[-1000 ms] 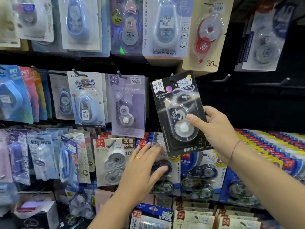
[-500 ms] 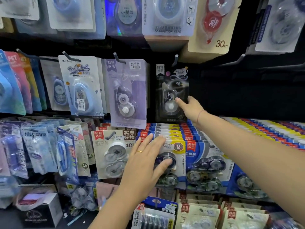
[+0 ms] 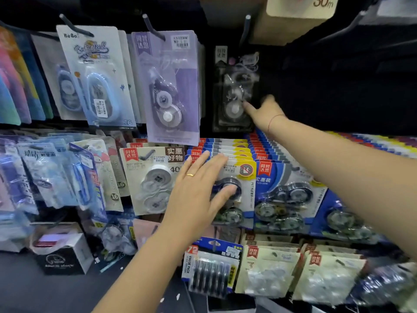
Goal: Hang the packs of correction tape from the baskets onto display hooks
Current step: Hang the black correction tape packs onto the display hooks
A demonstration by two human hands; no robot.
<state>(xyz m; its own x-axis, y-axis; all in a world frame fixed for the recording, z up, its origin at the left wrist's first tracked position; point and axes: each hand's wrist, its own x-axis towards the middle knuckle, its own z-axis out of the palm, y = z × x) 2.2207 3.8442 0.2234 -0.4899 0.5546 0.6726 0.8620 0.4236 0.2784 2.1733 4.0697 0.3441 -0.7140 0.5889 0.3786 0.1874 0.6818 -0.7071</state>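
Observation:
A black pack of correction tape (image 3: 234, 86) hangs on a display hook (image 3: 247, 26) far back against the dark panel. My right hand (image 3: 264, 111) reaches in to it, straight fingertips touching the lower part of its blister. My left hand (image 3: 203, 186) lies flat with spread fingers on a blue twin pack of correction tape (image 3: 246, 177) at the front of a lower row, thumb on the clear blister. A ring shows on that hand.
A lilac pack (image 3: 169, 86) and a pale blue pack (image 3: 97, 75) hang on hooks left of the black one. Rows of blue twin packs (image 3: 291, 190) fill the lower rail. Cream packs (image 3: 270, 267) and a black box (image 3: 61, 256) sit below. Bare hooks (image 3: 345, 26) stick out at the upper right.
My right hand has pushed the black pack from the hook's tip back along the hook to the panel. The view has tilted down. My left hand stays on the blue pack.

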